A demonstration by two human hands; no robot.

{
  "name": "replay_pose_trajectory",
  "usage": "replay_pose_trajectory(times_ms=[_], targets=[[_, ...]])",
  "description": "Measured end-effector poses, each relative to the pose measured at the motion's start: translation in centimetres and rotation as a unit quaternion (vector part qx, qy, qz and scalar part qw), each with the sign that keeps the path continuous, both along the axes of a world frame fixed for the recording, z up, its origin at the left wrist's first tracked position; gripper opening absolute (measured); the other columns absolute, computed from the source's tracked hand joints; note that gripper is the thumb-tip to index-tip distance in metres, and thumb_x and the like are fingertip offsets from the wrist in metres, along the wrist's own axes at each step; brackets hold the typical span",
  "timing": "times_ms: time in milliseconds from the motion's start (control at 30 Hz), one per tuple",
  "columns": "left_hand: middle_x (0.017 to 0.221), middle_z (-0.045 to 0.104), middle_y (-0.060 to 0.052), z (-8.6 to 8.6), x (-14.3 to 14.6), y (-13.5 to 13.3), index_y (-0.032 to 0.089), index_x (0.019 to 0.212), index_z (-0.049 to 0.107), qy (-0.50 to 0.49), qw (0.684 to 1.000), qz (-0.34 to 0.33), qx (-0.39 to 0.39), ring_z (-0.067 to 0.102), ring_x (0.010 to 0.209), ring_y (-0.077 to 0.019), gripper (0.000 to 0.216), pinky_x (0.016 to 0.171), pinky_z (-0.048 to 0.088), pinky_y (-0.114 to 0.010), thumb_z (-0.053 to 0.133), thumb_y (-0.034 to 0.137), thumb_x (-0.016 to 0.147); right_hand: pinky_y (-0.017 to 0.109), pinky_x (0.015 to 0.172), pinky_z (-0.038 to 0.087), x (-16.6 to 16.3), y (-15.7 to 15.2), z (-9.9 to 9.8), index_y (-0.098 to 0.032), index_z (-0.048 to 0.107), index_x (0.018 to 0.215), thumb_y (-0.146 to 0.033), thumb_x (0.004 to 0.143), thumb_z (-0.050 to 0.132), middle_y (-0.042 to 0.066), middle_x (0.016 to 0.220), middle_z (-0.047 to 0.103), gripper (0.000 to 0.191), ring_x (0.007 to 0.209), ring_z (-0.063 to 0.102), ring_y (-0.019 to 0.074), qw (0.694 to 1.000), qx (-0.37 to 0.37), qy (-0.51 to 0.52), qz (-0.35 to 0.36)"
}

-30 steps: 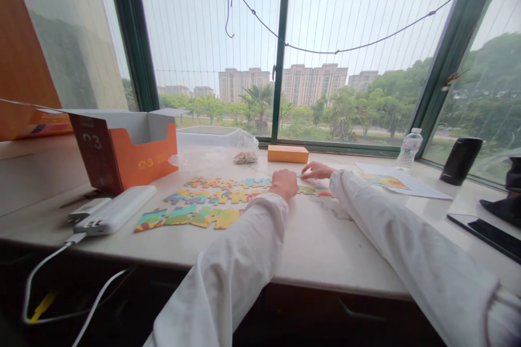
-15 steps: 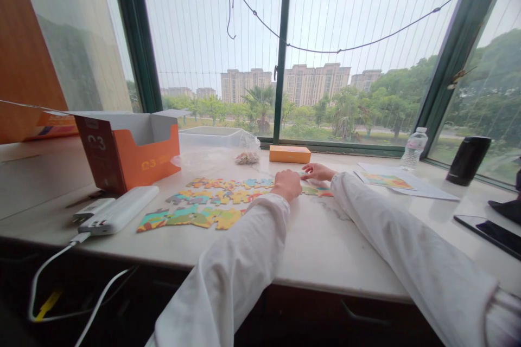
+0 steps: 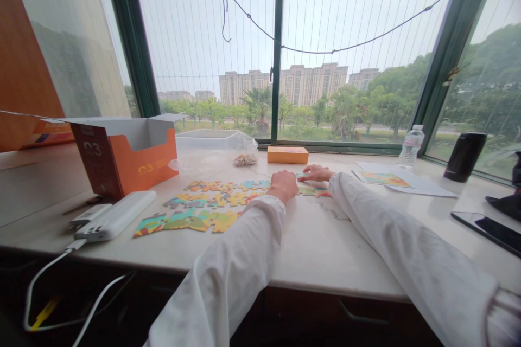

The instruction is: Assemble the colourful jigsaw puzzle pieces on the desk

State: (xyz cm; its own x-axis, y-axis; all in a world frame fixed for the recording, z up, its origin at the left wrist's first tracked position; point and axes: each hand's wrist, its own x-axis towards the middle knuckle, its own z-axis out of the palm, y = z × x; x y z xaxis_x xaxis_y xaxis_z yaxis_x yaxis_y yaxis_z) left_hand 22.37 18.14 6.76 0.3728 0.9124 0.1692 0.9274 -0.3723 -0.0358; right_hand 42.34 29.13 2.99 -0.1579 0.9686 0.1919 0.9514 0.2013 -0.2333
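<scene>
**Your left hand (image 3: 283,186) and right hand (image 3: 316,173) sit side by side at the jigsaw pieces (image 3: 224,222)**

The jigsaw pieces lie flat on the pale table (image 3: 325,260), in three rough rows stretching to the left of your left hand. A short green and red stretch of them (image 3: 312,191) shows between your hands and the table's near edge, just below your right hand.

Your left hand is curled with its knuckles up; its fingertips are hidden, so I cannot tell whether they are clamped on a piece. Your right hand comes in from the right, fingers pointing left and low over the far side of the pieces. Whether its thumb and finger meet on one is too small to tell.

Beyond your hands, a small orange box (image 3: 287,155) stands near the window, with a clear bag (image 3: 245,159) of small bits to its left and a clear plastic bin (image 3: 203,143) behind the bag. To the left are a large orange carton (image 3: 146,165) and a white power bank (image 3: 124,218). To your right, a colourful picture (image 3: 385,179) lies on white paper (image 3: 431,188), near a water bottle (image 3: 412,146), a black cylinder (image 3: 464,157) and a phone (image 3: 488,229).
</scene>
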Motion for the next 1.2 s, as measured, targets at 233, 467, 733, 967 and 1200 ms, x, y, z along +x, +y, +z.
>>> replay_pose_trajectory(times_ms=[233,467,733,967,1200], targets=[[0.126,0.065,-0.017,0.0,0.0,0.0,0.017,0.123,0.065,-0.006,1.000,0.002,0.013,0.063,0.116,-0.0268,0.038,0.096,0.050,-0.036,0.048,0.033,0.093,0.046,0.094,0.041,-0.2,-0.5,0.1,-0.024,0.073,0.092,-0.082,0.061,0.066,0.009,0.113,0.069,0.066,0.112,0.060,0.0330,0.998,0.059,-0.002,0.016],[0.123,0.065,-0.017,0.5,0.1,-0.4,0.015,0.123,0.063,-0.025,0.999,-0.004,0.030,0.063,0.113,-0.0272,0.037,0.094,0.050,-0.036,0.046,0.030,0.094,0.044,0.098,0.036,0.9,-2.8,1.8,-0.023,0.067,0.094,-0.070,0.073,0.062,0.007,0.110,0.070,0.052,0.102,0.064,0.0271,0.983,0.139,0.003,0.118],[0.127,0.062,-0.010,0.3,1.0,-1.5,0.024,0.136,0.053,-0.077,0.985,-0.142,0.066,0.063,0.112,-0.0257,0.044,0.093,0.050,-0.037,0.046,0.045,0.098,0.042,0.099,0.036,4.6,-10.4,3.9,-0.022,0.066,0.105,-0.057,0.073,0.071,0.010,0.123,0.066,0.048,0.107,0.064,0.0278,0.960,0.188,-0.030,0.207],[0.129,0.061,-0.003,-0.2,3.5,-4.4,0.038,0.145,0.044,-0.070,0.967,-0.236,0.060,0.065,0.108,-0.0226,0.046,0.091,0.050,-0.034,0.045,0.046,0.100,0.044,0.103,0.035,8.3,-15.3,3.4,-0.024,0.066,0.108,-0.051,0.072,0.074,0.012,0.128,0.064,0.046,0.117,0.060,0.0313,0.966,0.177,-0.022,0.189],[0.137,0.058,-0.002,-0.9,4.3,-4.4,0.033,0.133,0.058,-0.043,0.970,-0.236,0.035,0.065,0.112,-0.0226,0.038,0.094,0.051,-0.034,0.048,0.040,0.097,0.044,0.100,0.043,15.8,-13.9,2.1,-0.024,0.067,0.110,-0.051,0.074,0.070,0.010,0.128,0.066,0.046,0.103,0.067,0.0275,0.983,0.134,0.064,0.107]])
